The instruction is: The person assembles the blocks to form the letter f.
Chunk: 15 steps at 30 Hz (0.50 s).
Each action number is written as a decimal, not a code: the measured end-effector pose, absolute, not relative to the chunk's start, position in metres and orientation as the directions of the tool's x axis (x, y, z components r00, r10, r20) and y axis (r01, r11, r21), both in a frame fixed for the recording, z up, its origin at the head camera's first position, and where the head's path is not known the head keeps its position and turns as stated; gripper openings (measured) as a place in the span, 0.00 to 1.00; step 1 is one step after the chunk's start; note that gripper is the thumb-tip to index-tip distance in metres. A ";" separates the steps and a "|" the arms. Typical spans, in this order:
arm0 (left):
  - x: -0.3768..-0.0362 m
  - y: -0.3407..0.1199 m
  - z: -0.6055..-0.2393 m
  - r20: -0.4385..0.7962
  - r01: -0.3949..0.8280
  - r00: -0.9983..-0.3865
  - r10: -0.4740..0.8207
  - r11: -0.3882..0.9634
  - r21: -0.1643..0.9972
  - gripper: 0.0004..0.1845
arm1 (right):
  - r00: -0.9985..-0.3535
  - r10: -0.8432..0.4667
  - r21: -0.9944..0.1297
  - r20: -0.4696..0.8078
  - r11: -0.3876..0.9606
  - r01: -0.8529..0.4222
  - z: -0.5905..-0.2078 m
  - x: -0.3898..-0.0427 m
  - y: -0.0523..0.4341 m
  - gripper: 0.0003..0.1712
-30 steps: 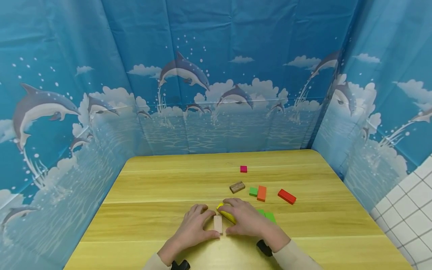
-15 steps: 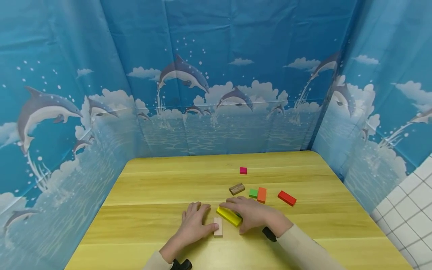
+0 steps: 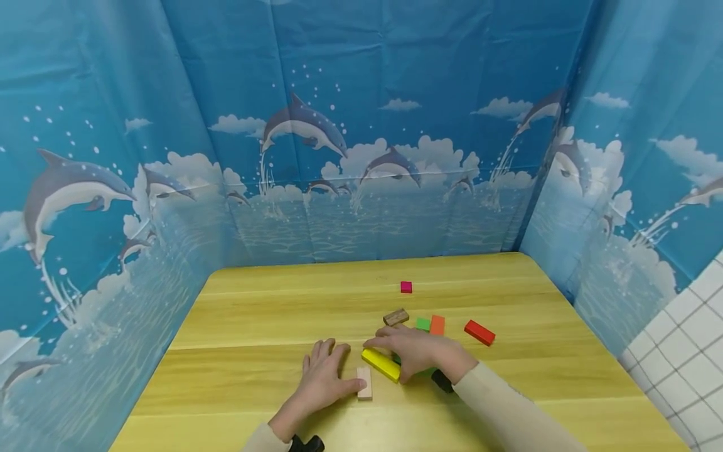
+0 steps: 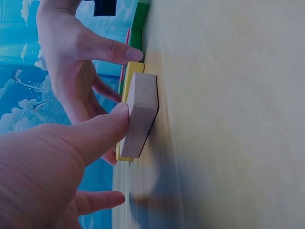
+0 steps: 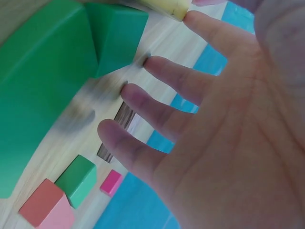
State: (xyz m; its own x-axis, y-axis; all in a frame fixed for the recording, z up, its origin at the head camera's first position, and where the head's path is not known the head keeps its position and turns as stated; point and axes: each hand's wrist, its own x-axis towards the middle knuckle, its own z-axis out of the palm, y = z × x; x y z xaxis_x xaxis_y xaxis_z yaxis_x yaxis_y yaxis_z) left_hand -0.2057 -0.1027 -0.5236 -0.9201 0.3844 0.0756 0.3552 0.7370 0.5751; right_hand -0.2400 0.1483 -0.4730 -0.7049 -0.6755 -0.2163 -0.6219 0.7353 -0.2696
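Note:
My left hand [image 3: 323,380] rests at the near middle of the table, fingers spread. Its thumb touches the top of a pale wooden block [image 3: 366,393], which lies flat. Just beyond and to the right lies a yellow block [image 3: 380,366], set at a slant. My right hand [image 3: 417,351] spans that block and pinches it, thumb at the near end and index finger at the far end. The other right fingers stretch out past it in the right wrist view. Large green blocks [image 5: 45,71] stand close by that palm, mostly hidden by the hand in the head view.
Beyond the right hand lie a brown block [image 3: 396,317], a small green block [image 3: 423,324], an orange block [image 3: 437,324] and a red block [image 3: 479,333]. A small magenta block [image 3: 406,287] sits farther back. A dolphin-print curtain [image 3: 361,220] borders the wooden table [image 3: 254,326].
My right hand has shifted right, uncovering more of the yellow block, then back slightly to its ends. My left fingers have drawn back, the thumb moving onto the pale wooden block.

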 end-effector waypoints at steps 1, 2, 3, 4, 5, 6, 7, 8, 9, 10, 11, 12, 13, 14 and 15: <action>-0.206 -0.102 -0.524 0.078 0.355 -0.920 0.383 0.737 0.575 0.42 | -0.707 -0.672 -0.261 -0.219 0.739 -0.622 -0.473 -0.241 0.148 0.54; -0.207 -0.102 -0.524 0.081 0.355 -0.921 0.380 0.737 0.575 0.42 | -0.709 -0.669 -0.256 -0.222 0.742 -0.620 -0.472 -0.242 0.148 0.55; -0.208 -0.102 -0.523 0.084 0.355 -0.922 0.379 0.737 0.575 0.42 | -0.711 -0.667 -0.253 -0.223 0.744 -0.619 -0.472 -0.242 0.147 0.55; -0.208 -0.102 -0.523 0.081 0.352 -0.923 0.376 0.741 0.572 0.42 | -0.713 -0.665 -0.253 -0.223 0.746 -0.617 -0.472 -0.243 0.147 0.55; -0.209 -0.103 -0.523 0.077 0.350 -0.923 0.376 0.743 0.571 0.41 | -0.713 -0.664 -0.254 -0.225 0.746 -0.615 -0.472 -0.244 0.147 0.55; -0.209 -0.103 -0.522 0.073 0.349 -0.923 0.378 0.744 0.569 0.41 | -0.713 -0.663 -0.259 -0.227 0.747 -0.612 -0.472 -0.244 0.146 0.55; -0.209 -0.103 -0.522 0.067 0.347 -0.923 0.378 0.747 0.567 0.41 | -0.714 -0.662 -0.266 -0.230 0.748 -0.608 -0.472 -0.244 0.146 0.56; -0.209 -0.103 -0.522 0.062 0.347 -0.923 0.381 0.749 0.564 0.41 | -0.715 -0.660 -0.272 -0.233 0.750 -0.603 -0.473 -0.244 0.146 0.56; -0.209 -0.104 -0.522 0.057 0.347 -0.922 0.384 0.750 0.562 0.41 | -0.716 -0.657 -0.276 -0.235 0.752 -0.599 -0.473 -0.244 0.146 0.56; -0.209 -0.104 -0.523 0.053 0.347 -0.921 0.386 0.752 0.560 0.41 | -0.718 -0.655 -0.278 -0.235 0.754 -0.596 -0.474 -0.244 0.146 0.56; -0.208 -0.104 -0.523 0.050 0.347 -0.920 0.388 0.752 0.561 0.41 | -0.721 -0.652 -0.280 -0.235 0.756 -0.592 -0.475 -0.243 0.146 0.56; -0.208 -0.104 -0.522 0.046 0.344 -0.921 0.388 0.751 0.564 0.41 | -0.722 -0.651 -0.281 -0.234 0.756 -0.591 -0.475 -0.243 0.145 0.56; -0.207 -0.104 -0.522 0.044 0.341 -0.922 0.385 0.750 0.567 0.41 | -0.722 -0.652 -0.283 -0.231 0.755 -0.591 -0.476 -0.244 0.145 0.55; -0.207 -0.104 -0.522 0.043 0.337 -0.923 0.382 0.750 0.570 0.41 | -0.723 -0.652 -0.283 -0.229 0.755 -0.591 -0.477 -0.245 0.145 0.55; -0.207 -0.104 -0.523 0.044 0.334 -0.925 0.378 0.751 0.570 0.41 | -0.723 -0.652 -0.282 -0.227 0.755 -0.593 -0.478 -0.246 0.145 0.55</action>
State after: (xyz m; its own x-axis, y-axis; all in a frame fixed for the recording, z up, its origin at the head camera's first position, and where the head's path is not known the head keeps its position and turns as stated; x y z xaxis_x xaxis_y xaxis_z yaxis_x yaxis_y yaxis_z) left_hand -0.2072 -0.1038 -0.5227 -0.9246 0.3783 0.0438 0.3341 0.7506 0.5701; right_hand -0.2455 0.1449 -0.4776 -0.7230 -0.6525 -0.2271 -0.5926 0.7546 -0.2816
